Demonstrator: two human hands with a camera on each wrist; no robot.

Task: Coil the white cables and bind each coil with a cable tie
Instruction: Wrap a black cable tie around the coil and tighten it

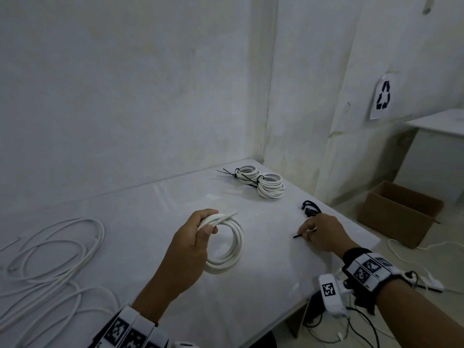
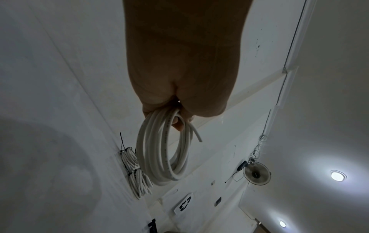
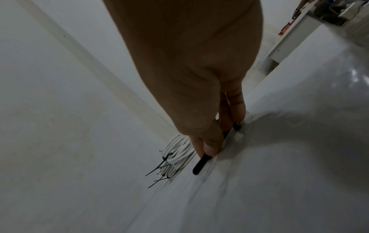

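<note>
Holding a freshly wound coil [image 1: 227, 243] of white cable upright above the white table [image 1: 155, 204] in the left hand [image 1: 187, 249], fingers and thumb curled round the top of the loops, cut end poking out past the thumb toward the far side. Hanging free below the grip, by the left wrist view, with no tie round it yet.

Reaching with the right hand [image 1: 324, 233] to the table near its right edge, thumb and fingertips closed in a pinch on a single black cable tie [image 1: 302, 234] lying flat on the surface; from the right wrist view, tip of the tie sticking out past the fingers, still on the table, not lifted. Lying just beyond that hand, a small heap of spare ties [image 1: 310, 209].

Judging progress: two bound coils [image 1: 261, 183] done, resting side by side at the far corner of the table, each cinched with a black tie whose tail sticks out untrimmed. Third coil wound but unbound, so wrapping and cinching come next. Left to do after that: loose cable [image 1: 52, 262] sprawled over the left part of the table, uncoiled; how many separate lengths, impossible to tell. Roughly midway, then, or a little past.
</note>
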